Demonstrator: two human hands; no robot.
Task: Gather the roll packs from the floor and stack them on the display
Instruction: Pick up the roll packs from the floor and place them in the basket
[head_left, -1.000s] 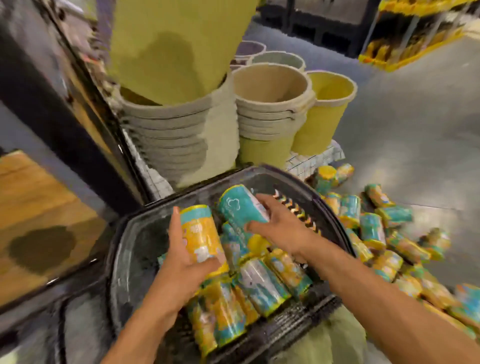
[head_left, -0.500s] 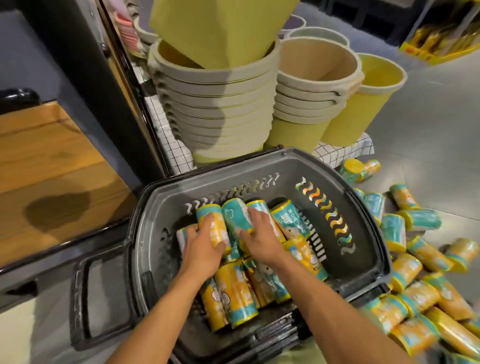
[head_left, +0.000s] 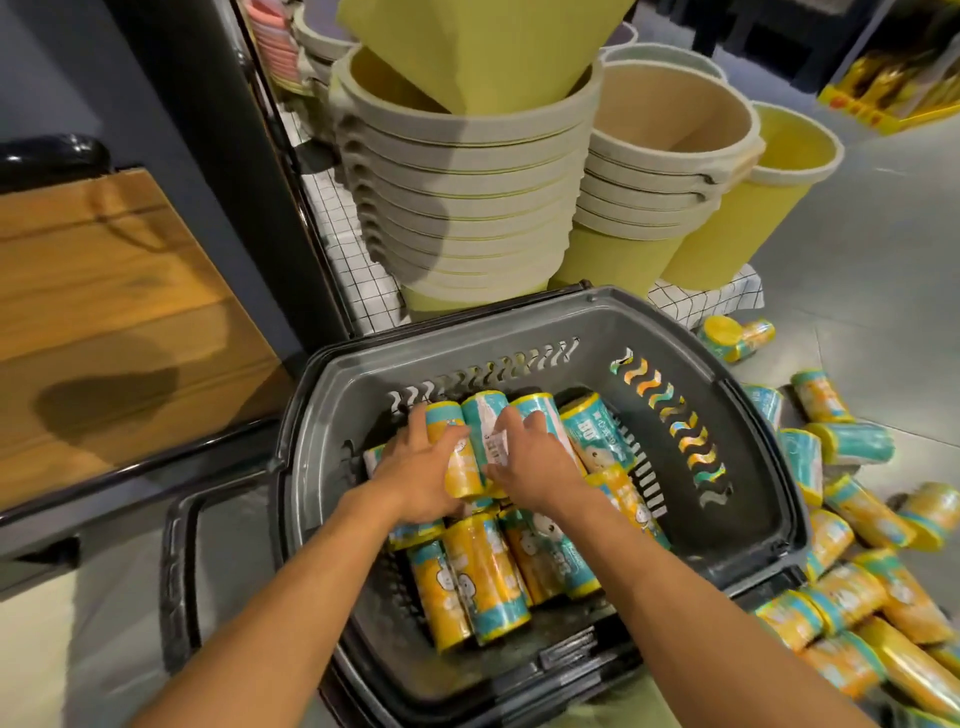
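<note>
Several yellow-and-teal roll packs (head_left: 483, 577) lie in a grey plastic basket (head_left: 753, 499) on the floor. My left hand (head_left: 415, 470) reaches into the basket and grips a yellow roll pack (head_left: 464, 470) in the back row. Right beside it, my right hand (head_left: 532, 460) holds a teal roll pack (head_left: 483, 421) with a white label, fingers spread over the neighbouring pack. Many more roll packs (head_left: 852, 441) lie scattered on the floor to the right of the basket.
Stacked beige buckets (head_left: 467, 208) and yellow-green buckets (head_left: 769, 192) stand on a checked cloth just behind the basket. A dark shelf post (head_left: 249, 182) and a wooden board (head_left: 119, 322) are at the left. The basket's handle (head_left: 179, 571) lies folded out to the left.
Both hands have lowered the two packs they carried into the basket's back row. The view has tilted down and the basket now fills the middle.
</note>
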